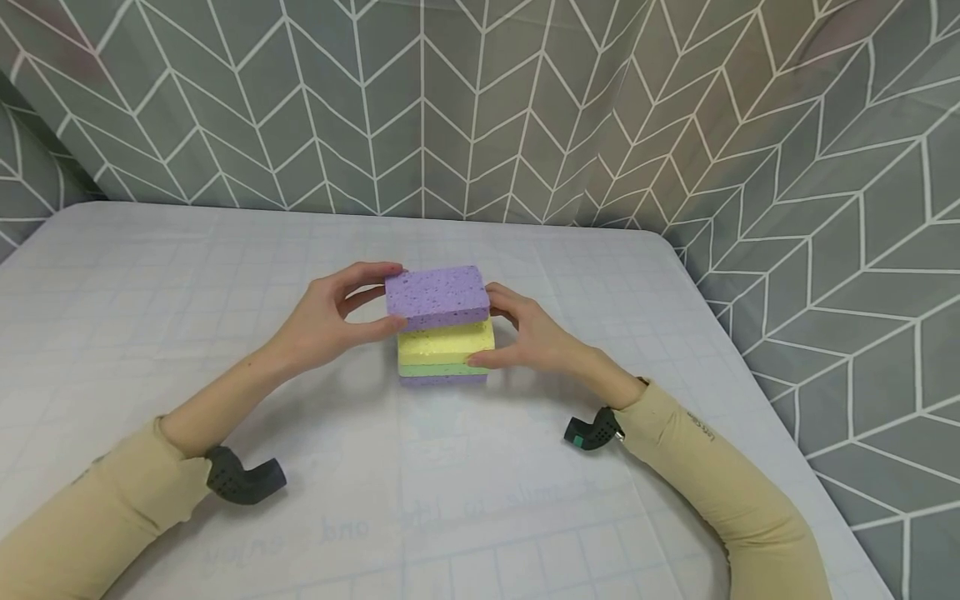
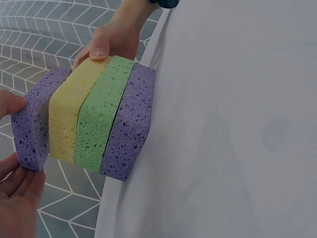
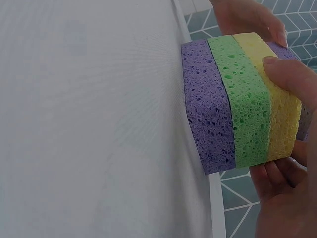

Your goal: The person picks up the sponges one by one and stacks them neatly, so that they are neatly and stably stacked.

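Observation:
Sponges stand stacked on the white-covered table: a purple sponge at the bottom, a green sponge on it, then a yellow sponge. Over the yellow one is a second purple sponge, offset toward the far side. My left hand pinches this upper purple sponge by its left end, thumb at the front and fingers behind. On the right, my right hand grips the yellow sponge, its thumb on the front face. Whether the upper purple sponge touches the yellow one I cannot tell.
The table has a white cloth with faint grid lines and lettering. A grey curtain with white chevron lines hangs behind and to the right. Dark wrist devices sit at both sleeve cuffs.

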The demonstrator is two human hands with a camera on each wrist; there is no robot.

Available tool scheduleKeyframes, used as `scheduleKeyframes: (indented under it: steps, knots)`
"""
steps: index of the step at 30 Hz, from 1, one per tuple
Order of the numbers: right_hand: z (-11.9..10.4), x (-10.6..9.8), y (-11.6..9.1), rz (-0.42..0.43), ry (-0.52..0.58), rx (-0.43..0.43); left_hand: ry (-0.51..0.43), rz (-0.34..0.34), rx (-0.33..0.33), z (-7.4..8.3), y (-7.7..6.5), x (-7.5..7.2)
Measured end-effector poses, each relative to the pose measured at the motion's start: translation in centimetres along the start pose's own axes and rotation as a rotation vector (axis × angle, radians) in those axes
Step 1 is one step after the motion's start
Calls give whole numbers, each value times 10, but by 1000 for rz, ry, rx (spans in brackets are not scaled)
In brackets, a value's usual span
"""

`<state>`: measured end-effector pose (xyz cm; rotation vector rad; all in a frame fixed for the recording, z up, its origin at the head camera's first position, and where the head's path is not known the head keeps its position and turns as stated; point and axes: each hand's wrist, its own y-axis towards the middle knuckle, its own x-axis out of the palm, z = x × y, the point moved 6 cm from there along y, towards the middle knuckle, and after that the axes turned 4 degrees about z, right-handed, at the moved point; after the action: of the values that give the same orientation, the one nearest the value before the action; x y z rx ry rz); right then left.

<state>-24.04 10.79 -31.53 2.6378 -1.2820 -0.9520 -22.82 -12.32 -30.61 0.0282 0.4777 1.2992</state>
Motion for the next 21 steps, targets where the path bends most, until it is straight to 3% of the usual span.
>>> scheduleKeyframes:
  steps: [6, 21]
  knots:
    - [14, 0, 0, -2, 5, -22, -7, -4, 15, 2, -1, 1]
    - [15, -2, 0, -23, -19, 12, -25, -37, 65, 6, -3, 7]
